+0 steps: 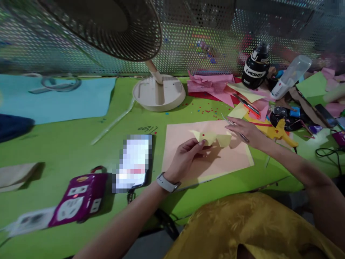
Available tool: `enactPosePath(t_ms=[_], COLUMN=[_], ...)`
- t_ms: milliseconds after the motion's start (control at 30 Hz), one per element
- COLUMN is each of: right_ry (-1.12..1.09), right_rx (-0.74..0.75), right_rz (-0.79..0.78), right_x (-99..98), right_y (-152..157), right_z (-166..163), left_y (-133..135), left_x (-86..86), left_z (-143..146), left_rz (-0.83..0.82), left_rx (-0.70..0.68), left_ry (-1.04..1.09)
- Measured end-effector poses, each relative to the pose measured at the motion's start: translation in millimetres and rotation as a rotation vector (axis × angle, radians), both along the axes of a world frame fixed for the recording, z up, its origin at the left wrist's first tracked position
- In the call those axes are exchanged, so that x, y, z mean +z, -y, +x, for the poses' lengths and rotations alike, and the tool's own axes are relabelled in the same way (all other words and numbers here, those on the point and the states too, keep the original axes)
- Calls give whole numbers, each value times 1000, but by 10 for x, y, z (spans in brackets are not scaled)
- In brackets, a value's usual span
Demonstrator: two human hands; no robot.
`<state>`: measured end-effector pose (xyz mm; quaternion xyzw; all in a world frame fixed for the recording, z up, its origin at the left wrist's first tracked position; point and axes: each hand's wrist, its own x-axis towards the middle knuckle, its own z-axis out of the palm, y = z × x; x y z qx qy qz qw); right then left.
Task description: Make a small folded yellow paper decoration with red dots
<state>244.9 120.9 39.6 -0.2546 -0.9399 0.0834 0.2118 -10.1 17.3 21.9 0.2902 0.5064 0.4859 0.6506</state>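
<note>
My left hand (190, 151), with a watch on its wrist, pinches a folded piece of pale yellow paper (223, 140) between thumb and fingers. A small red spot (203, 135) shows on that paper, just above the thumb. To the right, my right hand (244, 130) is closed around a slim metal tool (243, 137) with a pointed tip; its exact kind is unclear. The tool's tip points up and left, apart from the yellow paper. Beneath both hands lies a light pink sheet (178, 135) on the green table (113, 126).
A fan (159, 95) stands at the back. Left of the pink sheet are a phone (133, 162) and a purple device (81, 198). On the right lie a yellow glue gun (280, 133), an orange cutter knife (249, 107), paper scraps, a black bottle (254, 72) and a clear bottle (292, 76).
</note>
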Motion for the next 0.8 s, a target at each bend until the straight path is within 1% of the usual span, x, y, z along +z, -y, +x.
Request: enactPosePath(t_ms=[167,333,467,633,800], right_ry=[137,156,216,285,376], right_rx=[-102,-75,-60,-77,-70], right_rz=[123,213,182,155,121], right_x=[-163,-245,-269,-283,-198], right_y=[-4,24,30,52,87], right_z=[106,96,113,168,182], left_y=[14,-1,-14,-19,-18], left_x=[-12,25,39,28,21], left_z=[24,27,27,33,44], left_rz=[7,-8,-11,2,15], left_rx=[73,108,120,143,170], left_ry=[-8,-15,11,15,76])
